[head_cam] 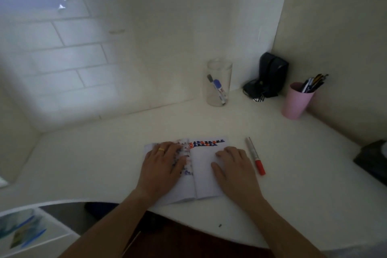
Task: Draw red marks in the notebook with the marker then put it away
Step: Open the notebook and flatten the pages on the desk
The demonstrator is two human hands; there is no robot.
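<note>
An open notebook (202,176) lies on the white desk (104,163) near its front edge. Rows of blue and red marks run along the top of its right page. My left hand (165,163) presses flat on the left page, a gold ring on one finger. My right hand (234,165) rests flat on the right page, fingers apart. A marker (255,156) with a red cap and grey barrel lies on the desk just right of my right hand, apart from it, cap end toward me.
A clear glass jar (219,82) holding a blue marker stands at the back. A pink cup (296,101) of pens stands at the back right beside a black pouch (270,75). A dark object (374,163) sits at the right edge. Walls enclose the desk.
</note>
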